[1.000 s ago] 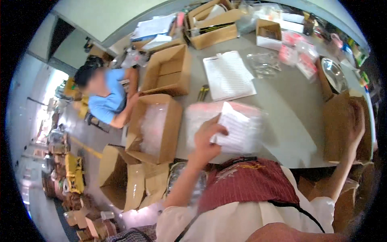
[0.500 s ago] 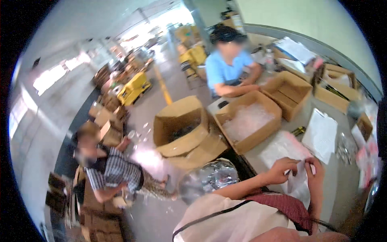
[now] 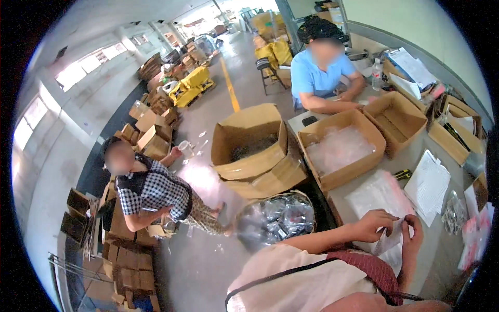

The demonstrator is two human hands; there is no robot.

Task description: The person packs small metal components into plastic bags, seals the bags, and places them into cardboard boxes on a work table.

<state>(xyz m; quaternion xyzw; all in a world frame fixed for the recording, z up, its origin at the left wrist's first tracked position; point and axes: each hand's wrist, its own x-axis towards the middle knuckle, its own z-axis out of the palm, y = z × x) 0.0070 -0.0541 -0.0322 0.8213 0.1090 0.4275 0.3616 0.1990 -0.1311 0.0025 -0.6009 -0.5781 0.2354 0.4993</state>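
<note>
A thin, clear plastic bag (image 3: 391,251) hangs between my hands at the near side of the table. My left hand (image 3: 375,225) pinches its upper edge with bent fingers. Close beside it, my right hand (image 3: 413,235) grips the same edge, thumb and fingertips pressed together. Whether anything is inside the bag I cannot tell. Just beyond my hands lies a flat stack of clear bags (image 3: 371,193) with a pink edge. White paper sheets (image 3: 428,182) rest to its right, and a small black-and-yellow tool (image 3: 402,174) lies at its far corner.
A cardboard box of clear bags (image 3: 340,174) stands beyond, next to an open box (image 3: 403,138). Left of the table are a large carton (image 3: 249,169) and a container of wrapped dark items (image 3: 280,216). A seated person (image 3: 319,78) and a standing person (image 3: 156,187) are nearby.
My view has shifted, so the scene sits farther right in the picture. Both hands stay on the plastic bag, close together. The standing person's hand now shows a clear cup more plainly.
</note>
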